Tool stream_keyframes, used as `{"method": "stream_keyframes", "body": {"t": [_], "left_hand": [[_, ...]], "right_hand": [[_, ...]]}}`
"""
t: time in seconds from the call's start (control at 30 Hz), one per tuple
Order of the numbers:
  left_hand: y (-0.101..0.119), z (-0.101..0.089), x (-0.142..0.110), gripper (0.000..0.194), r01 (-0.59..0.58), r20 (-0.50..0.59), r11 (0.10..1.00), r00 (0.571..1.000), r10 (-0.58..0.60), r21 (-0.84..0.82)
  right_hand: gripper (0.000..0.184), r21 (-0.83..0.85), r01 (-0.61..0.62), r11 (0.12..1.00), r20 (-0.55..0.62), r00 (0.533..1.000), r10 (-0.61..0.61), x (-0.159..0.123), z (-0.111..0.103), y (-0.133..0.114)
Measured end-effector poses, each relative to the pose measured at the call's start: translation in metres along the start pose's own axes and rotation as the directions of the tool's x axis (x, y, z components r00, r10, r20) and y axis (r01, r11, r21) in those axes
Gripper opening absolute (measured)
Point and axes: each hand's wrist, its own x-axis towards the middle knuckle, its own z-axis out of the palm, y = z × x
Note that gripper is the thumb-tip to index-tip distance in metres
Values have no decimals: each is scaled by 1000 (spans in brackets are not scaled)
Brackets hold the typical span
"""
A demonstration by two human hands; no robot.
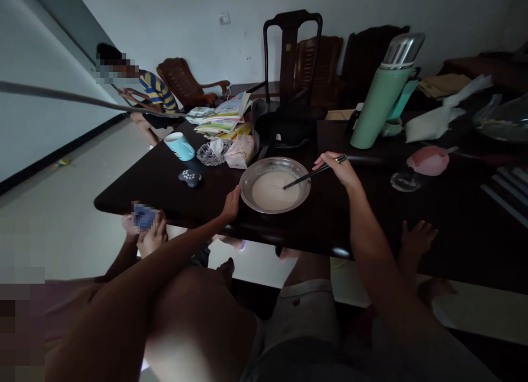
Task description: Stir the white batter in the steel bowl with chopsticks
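A wide metal bowl point(305, 197) stands on the dark table close to its front edge. Pale, creamy liquid point(268, 191) fills its lower part. My left hand point(231, 204) grips the bowl at its left side, the fingers partly hidden by the rim. In my right hand point(336, 166) are dark chopsticks point(307, 177), held slanting down to the left with their tips in the liquid. A ring shows on a finger of that hand.
Behind the bowl lie a tissue pack point(240, 151), a glass ashtray point(211, 153) and stacked booklets point(225, 118). A blue mug point(178, 145) and game controller point(190, 177) sit left; a green thermos point(381, 101) stands right. Another person's hand point(418, 236) rests at the right edge.
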Motion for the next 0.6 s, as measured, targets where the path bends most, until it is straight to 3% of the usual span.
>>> {"method": "stream_keyframes", "body": {"t": [0.2, 0.4, 0.53, 0.6], "left_hand": [[-3, 1, 2, 50, 3, 19, 1000, 1000, -3, 11], [0, -2, 0, 50, -13, 34, 1000, 999, 13, 8], [3, -4, -5, 51, 14, 63, 1000, 998, -13, -11], [3, -4, -7, 52, 4, 61, 1000, 998, -4, 6]], "right_hand": [[46, -26, 13, 1000, 130, 992, -9, 3, 8, 2], [46, 48, -26, 998, -43, 999, 28, 2, -4, 7], [42, 33, -16, 999, 113, 994, 12, 2, 8, 1], [43, -27, 31, 999, 120, 992, -28, 3, 14, -2]]}}
